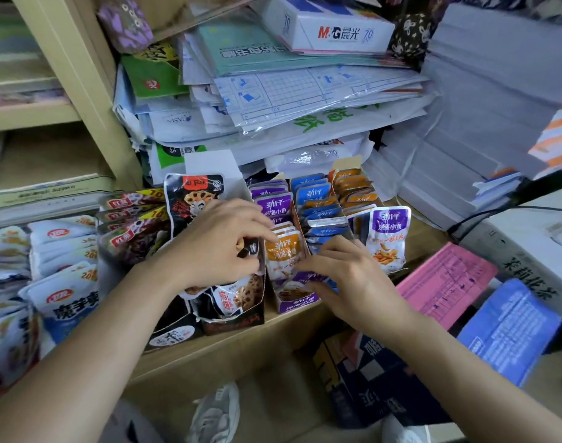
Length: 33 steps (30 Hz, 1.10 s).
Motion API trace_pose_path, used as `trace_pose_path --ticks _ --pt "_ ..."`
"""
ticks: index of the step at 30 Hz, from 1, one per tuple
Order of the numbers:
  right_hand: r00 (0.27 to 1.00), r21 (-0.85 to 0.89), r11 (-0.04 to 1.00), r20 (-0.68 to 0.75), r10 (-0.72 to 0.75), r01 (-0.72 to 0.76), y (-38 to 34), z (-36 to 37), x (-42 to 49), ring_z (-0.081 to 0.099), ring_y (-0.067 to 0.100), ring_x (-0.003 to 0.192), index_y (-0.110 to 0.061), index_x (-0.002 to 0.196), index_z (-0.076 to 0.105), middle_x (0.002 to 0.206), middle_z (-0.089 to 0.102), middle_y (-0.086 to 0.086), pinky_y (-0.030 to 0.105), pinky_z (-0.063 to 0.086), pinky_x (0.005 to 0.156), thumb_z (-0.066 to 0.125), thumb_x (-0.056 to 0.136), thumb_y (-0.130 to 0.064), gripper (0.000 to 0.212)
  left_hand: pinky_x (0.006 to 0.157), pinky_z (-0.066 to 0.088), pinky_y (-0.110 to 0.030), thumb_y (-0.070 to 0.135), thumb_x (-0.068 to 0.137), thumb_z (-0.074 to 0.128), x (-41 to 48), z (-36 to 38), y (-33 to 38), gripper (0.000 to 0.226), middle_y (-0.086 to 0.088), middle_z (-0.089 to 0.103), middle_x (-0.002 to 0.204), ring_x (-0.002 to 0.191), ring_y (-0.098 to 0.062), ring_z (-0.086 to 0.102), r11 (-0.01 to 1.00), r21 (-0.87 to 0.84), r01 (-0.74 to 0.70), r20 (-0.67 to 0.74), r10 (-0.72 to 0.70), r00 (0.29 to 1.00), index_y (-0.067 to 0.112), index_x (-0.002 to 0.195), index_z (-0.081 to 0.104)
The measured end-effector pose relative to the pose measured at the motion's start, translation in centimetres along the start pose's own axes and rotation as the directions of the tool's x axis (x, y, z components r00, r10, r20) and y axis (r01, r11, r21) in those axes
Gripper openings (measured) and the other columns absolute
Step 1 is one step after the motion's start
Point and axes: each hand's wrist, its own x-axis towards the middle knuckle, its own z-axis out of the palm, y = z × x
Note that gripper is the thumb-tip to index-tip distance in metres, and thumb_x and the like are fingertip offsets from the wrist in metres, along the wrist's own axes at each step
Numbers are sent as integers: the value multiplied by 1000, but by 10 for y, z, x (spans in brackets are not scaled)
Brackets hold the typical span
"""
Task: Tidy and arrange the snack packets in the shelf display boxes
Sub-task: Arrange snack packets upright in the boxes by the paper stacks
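While left hand [219, 241] pinches small dark packet [249, 250], right hand [353, 276] lies open, fingers on purple box [297, 303] front.

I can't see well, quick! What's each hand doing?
Left hand: fingers pinched on a black snack packet.
Right hand: fingers spread on the purple display box; grip cannot be told.

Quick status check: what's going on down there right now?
Left hand pinching orange packet. Right hand resting on purple box front. One purple packet standing alone outside.
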Motion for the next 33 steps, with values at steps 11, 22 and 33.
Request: trace_pose_path --ticks 11,22,33 --pt "996 -223 973 -77 48 -64 -10 19 -2 53 25 103 -20 129 61 125 65 1 40 49 80 74 88 -21 43 80 47 -34 24 97 60 36 -5 -12 23 6 71 103 90 -18 65 979 59 195 -557 -130 820 23 114 75" --pt "923 220 929 -184 339 -297 19 -21 -15 46 14 107 -17 121 62 117 59 -7 24 41 89 70 77 -23 45 94 51 -30 50 85 73 15 27 60 61 19 67 125 107 -6 63 999 43 14 -69 -11 998 43 142 52" --pt "882 81 878 72 466 -471 103 -72 -29 59 9 92 -29 110 67 102 54 -18 15 43 72 88 74 -19 43 53 32 -19 36 84 76 20 35 56 10 20 61 69 64 -3 55 968 118 220 -206 -193 959 33 90 68"
